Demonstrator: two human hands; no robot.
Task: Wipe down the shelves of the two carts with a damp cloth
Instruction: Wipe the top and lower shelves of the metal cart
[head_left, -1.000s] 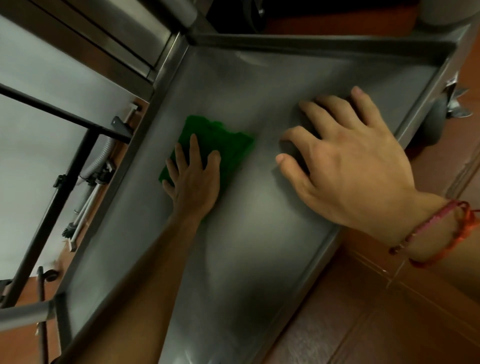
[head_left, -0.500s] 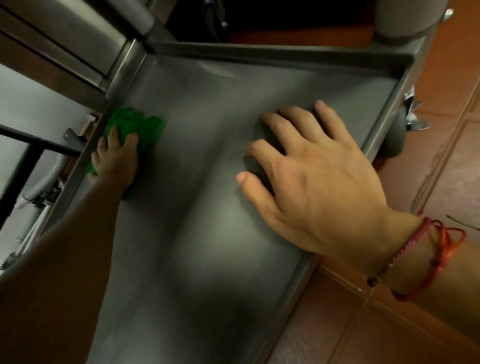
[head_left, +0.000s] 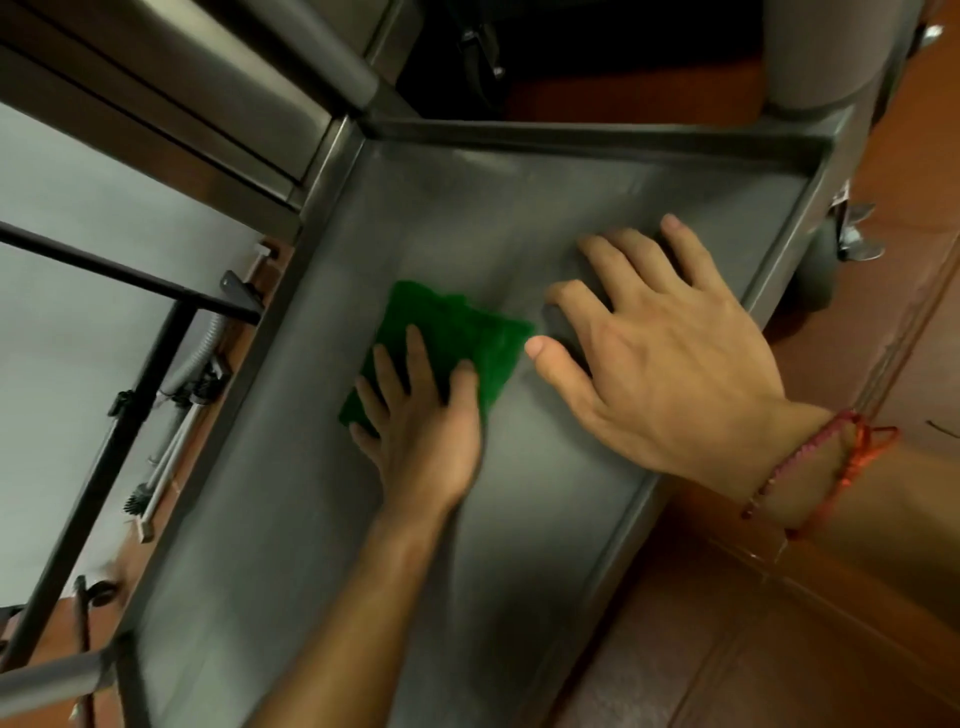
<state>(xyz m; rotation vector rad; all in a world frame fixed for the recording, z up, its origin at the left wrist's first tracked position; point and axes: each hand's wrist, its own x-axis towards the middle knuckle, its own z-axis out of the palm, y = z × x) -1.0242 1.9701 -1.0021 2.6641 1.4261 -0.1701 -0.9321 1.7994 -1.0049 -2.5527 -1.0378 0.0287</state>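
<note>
A steel cart shelf (head_left: 519, 218) with a raised rim fills the middle of the view. A green cloth (head_left: 467, 332) lies flat on it near the centre. My left hand (head_left: 421, 431) presses down on the cloth's near part, fingers spread over it. My right hand (head_left: 670, 358) rests flat on the bare shelf just right of the cloth, fingers apart, holding nothing; red and pink string bracelets circle its wrist. The thumb of that hand almost touches the cloth's right corner.
A cart upright (head_left: 810, 57) rises at the far right corner, with a caster wheel (head_left: 821, 270) below the right rim. Left of the cart stand a dark metal frame (head_left: 119, 364) and steel panels (head_left: 156, 93). Red-brown floor tiles (head_left: 779, 649) lie to the right.
My left hand has slid the green cloth from the shelf's left rim back to the centre, close to my right hand. The right hand has stayed planted on the shelf.
</note>
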